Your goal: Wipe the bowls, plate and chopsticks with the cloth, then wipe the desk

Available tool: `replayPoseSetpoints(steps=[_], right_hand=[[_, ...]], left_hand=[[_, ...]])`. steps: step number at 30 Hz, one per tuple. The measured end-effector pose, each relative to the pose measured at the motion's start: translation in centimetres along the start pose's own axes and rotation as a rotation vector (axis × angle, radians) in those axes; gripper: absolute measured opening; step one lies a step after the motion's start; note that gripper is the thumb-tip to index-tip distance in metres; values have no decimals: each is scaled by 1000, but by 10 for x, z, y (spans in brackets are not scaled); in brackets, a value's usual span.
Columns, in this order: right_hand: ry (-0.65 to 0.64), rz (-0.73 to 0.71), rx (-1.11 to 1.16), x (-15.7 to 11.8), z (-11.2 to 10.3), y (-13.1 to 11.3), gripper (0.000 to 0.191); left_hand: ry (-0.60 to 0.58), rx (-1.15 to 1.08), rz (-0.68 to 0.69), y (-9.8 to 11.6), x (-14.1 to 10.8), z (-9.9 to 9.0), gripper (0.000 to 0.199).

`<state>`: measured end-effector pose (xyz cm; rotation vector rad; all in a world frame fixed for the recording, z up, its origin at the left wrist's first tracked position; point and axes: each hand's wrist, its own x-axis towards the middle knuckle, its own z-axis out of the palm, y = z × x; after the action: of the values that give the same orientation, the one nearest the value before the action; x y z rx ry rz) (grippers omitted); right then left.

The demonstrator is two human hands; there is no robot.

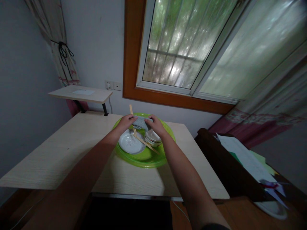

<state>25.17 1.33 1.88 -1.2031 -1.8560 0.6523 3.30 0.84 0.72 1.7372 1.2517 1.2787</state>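
Note:
A grey cloth [142,122] is stretched between my two hands above the far part of a green basin [146,164]. My left hand [127,122] pinches its left end. At the right end, my right hand [154,124] grips the cloth between thumb and fingers. Below my left hand lies a white plate [131,143] in the basin. Stacked white bowls [153,138] sit to its right, under my right hand. Wooden chopsticks [147,145] lie across the dishes. Another light wooden stick [130,109] rises behind my left hand, partly hidden by the cloth.
The basin stands on a pale wooden table [69,147]. A small raised shelf [96,94] with a paper on it is at the back left. Behind are a wall socket [109,85] and a window. To the right, a dark piece of furniture [223,159] holds papers [247,156].

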Motion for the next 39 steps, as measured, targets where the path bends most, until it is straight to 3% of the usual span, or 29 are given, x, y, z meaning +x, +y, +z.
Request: replayPoseSetpoints(steps=[6,11,14,20,29,32,36,39], right_hand=[[158,-182,-168,-1,4,-2,25],[4,-512,-228,-4,10,-7,21],[-78,-566,-261,-2,13,-4,21],[-108,-495,-214,3,10,3,6],[104,-244,-75,1,7,1,10],[153,-159,-87,0,4,-1,10],[129,-84,-99,1,1,-1,9],[128,6,-117,1,1,0,13]], left_hand=[[17,-18,-41,-4,2,-1,38],[49,-44,-55,-12,5,-2,41],[41,-83,-47,-15,6,-2,41],[23,-96,-13,-20,9,-2,39],[154,-257,-94,-18,8,3,48],[186,-169,-30,-13,7,2,42],[228,-65,96,-6,3,-2,35],[232,-74,118,0,-1,-3,32]])
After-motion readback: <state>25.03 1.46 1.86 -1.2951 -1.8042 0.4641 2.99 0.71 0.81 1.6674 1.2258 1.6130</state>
